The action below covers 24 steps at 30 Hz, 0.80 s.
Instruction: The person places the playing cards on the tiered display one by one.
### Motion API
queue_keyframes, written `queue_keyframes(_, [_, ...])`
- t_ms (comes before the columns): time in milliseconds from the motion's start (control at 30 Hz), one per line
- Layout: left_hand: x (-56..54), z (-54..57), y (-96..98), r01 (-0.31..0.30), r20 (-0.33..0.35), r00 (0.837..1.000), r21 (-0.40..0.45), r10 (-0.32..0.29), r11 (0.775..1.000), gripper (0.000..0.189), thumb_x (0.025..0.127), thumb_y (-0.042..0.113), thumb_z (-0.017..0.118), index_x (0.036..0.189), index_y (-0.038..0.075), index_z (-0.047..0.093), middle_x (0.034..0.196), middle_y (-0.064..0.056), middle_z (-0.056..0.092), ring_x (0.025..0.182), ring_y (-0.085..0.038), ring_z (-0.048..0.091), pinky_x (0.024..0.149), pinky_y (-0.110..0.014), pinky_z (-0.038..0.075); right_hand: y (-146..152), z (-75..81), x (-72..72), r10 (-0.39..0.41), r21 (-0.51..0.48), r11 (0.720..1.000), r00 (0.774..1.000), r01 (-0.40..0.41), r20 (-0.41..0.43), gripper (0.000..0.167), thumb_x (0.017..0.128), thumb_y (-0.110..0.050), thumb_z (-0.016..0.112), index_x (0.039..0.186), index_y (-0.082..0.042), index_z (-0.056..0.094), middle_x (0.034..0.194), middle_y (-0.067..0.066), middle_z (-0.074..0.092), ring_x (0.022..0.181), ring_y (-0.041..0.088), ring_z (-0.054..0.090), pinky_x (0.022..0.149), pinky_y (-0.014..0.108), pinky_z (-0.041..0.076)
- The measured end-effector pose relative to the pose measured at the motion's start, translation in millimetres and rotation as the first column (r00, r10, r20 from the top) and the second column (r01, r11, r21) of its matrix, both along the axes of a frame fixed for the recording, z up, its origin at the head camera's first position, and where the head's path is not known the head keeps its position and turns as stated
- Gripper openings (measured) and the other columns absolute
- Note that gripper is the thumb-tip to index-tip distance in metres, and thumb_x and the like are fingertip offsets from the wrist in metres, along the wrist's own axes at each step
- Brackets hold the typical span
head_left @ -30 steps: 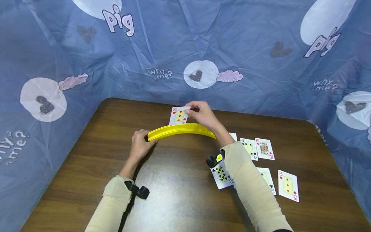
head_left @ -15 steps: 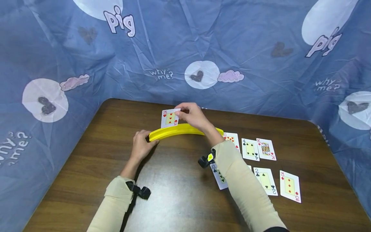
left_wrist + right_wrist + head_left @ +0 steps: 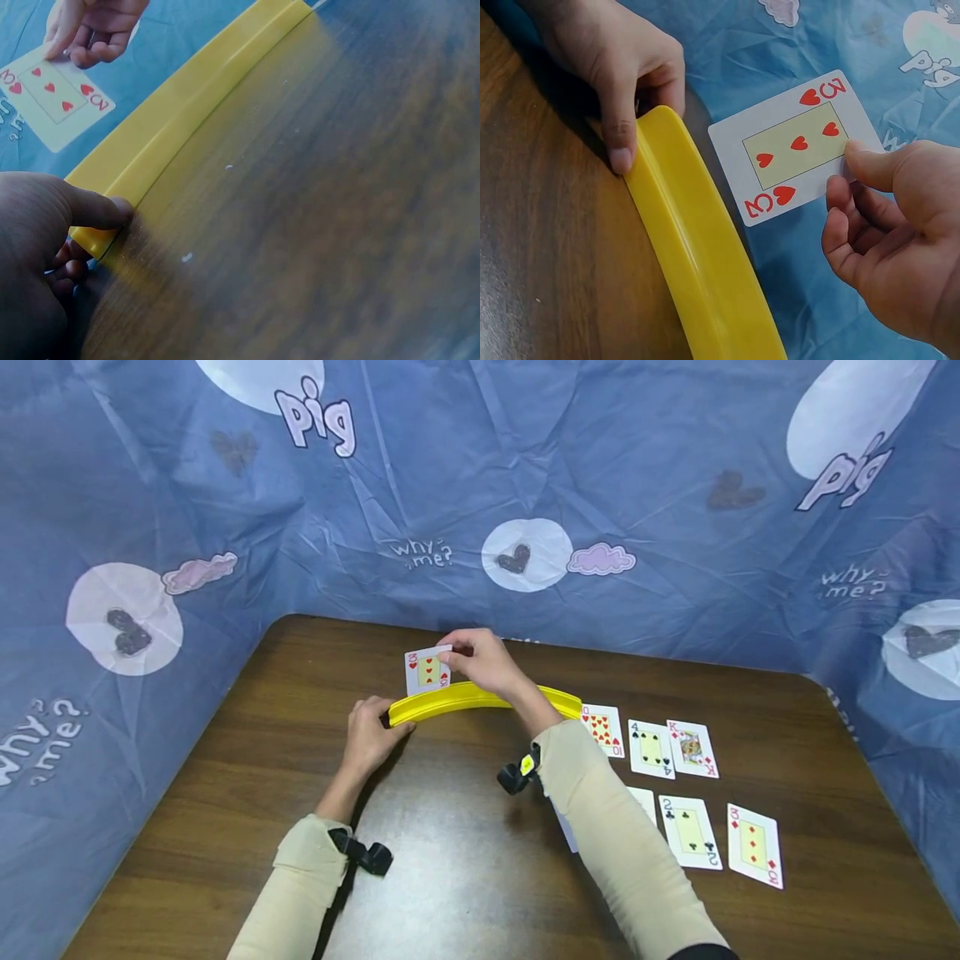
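Note:
A curved yellow card holder (image 3: 465,695) stands on the wooden table, its grooved length arcing left to right. My left hand (image 3: 369,733) grips its left end, the thumb (image 3: 105,210) on the near side and the fingers behind. Between thumb and fingers of my right hand (image 3: 486,662) is the three of hearts (image 3: 799,146), pinched at its right edge with the face toward me. In the head view the card's lower edge is just behind the holder's left half. The right wrist view shows the card beside the holder, a gap between them.
Face-up cards lie on the right side of the table (image 3: 450,877): the ten of hearts (image 3: 602,732) by the holder's right end, four of spades (image 3: 651,749), king of diamonds (image 3: 693,749), two of clubs (image 3: 690,832) and three of diamonds (image 3: 754,846). My right sleeve (image 3: 615,827) covers others partly.
My right hand has carried the three of hearts leftward behind the holder, toward its left end. My forearm uncovers the ten of hearts and covers more of the ten of clubs. The left hand stays put.

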<state>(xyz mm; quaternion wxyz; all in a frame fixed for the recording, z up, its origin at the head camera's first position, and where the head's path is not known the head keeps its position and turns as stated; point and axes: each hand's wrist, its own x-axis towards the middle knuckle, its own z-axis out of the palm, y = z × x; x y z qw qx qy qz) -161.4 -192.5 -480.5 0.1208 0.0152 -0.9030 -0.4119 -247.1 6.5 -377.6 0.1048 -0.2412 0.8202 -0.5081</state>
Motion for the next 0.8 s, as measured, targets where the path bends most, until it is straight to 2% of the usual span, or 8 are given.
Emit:
queue_keyframes(500, [-0.3, -0.2, -0.1, 0.005, -0.017, 1.0, 0.01, -0.005, 1.0, 0.034, 0.073, 0.008, 0.083, 0.102, -0.007, 0.073, 0.101, -0.024, 0.07, 0.095, -0.039, 0.056, 0.086, -0.044, 0.039, -11.2, -3.9, 1.0, 0.009, 0.033, 0.999, 1.0, -0.01, 0.023, 0.019, 0.097, -0.012, 0.063, 0.111, -0.002, 0.072, 0.104, 0.016, 0.071, 0.087, 0.017, 0.058, 0.075, 0.02, 0.049])
queue_keyframes(800, [-1.2, -2.3, -1.2, 0.007, -0.037, 0.999, 0.005, -0.006, 1.0, 0.035, 0.073, 0.01, 0.083, 0.102, -0.007, 0.073, 0.1, -0.025, 0.07, 0.094, -0.039, 0.057, 0.088, -0.048, 0.039, -12.3, -10.3, 0.9, 0.003, 0.074, 0.997, 1.0, -0.003, 0.002, 0.02, 0.096, -0.012, 0.065, 0.111, -0.003, 0.073, 0.104, 0.015, 0.073, 0.087, 0.015, 0.058, 0.075, 0.018, 0.046])
